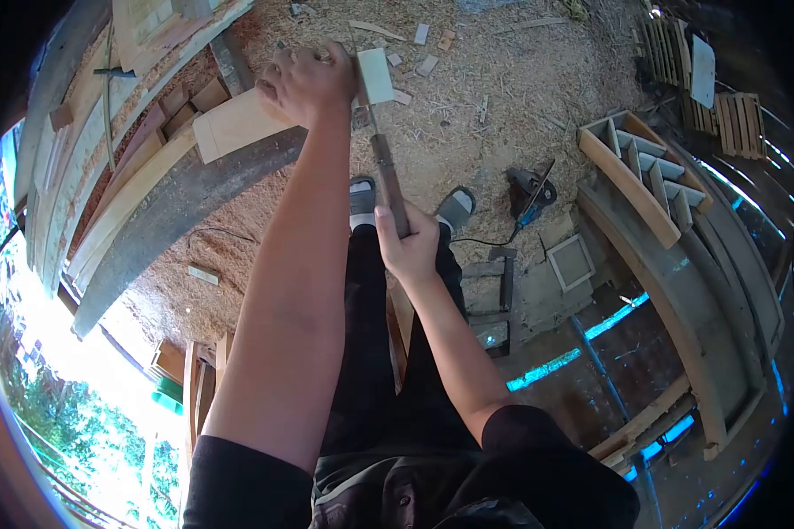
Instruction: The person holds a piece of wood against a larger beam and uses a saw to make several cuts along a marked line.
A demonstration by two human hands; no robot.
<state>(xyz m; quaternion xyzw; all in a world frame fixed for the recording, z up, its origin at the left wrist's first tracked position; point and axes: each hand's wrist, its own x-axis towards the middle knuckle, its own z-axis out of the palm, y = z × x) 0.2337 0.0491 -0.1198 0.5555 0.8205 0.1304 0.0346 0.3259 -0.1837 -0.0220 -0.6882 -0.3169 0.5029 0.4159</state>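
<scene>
My left hand (313,81) is closed over a pale wooden board (235,128), pressing down on it with curled fingers. In my right hand (408,242) is the straight brown handle of a hand saw (386,167), fingers wrapped round it and thumb along the top. The saw's thin blade, seen nearly edge-on, points away from me and passes just right of my left hand. A pale end of wood (376,76) shows on the blade's right side. My left hand hides where the blade meets the board.
A dark bench plank (185,189) and stacked boards lie left. Wood shavings and offcuts cover the floor (503,79). To the right are a corded power tool (531,192), a small wooden frame (571,263) and a divided wooden piece (648,172). My sandalled feet stand below the saw.
</scene>
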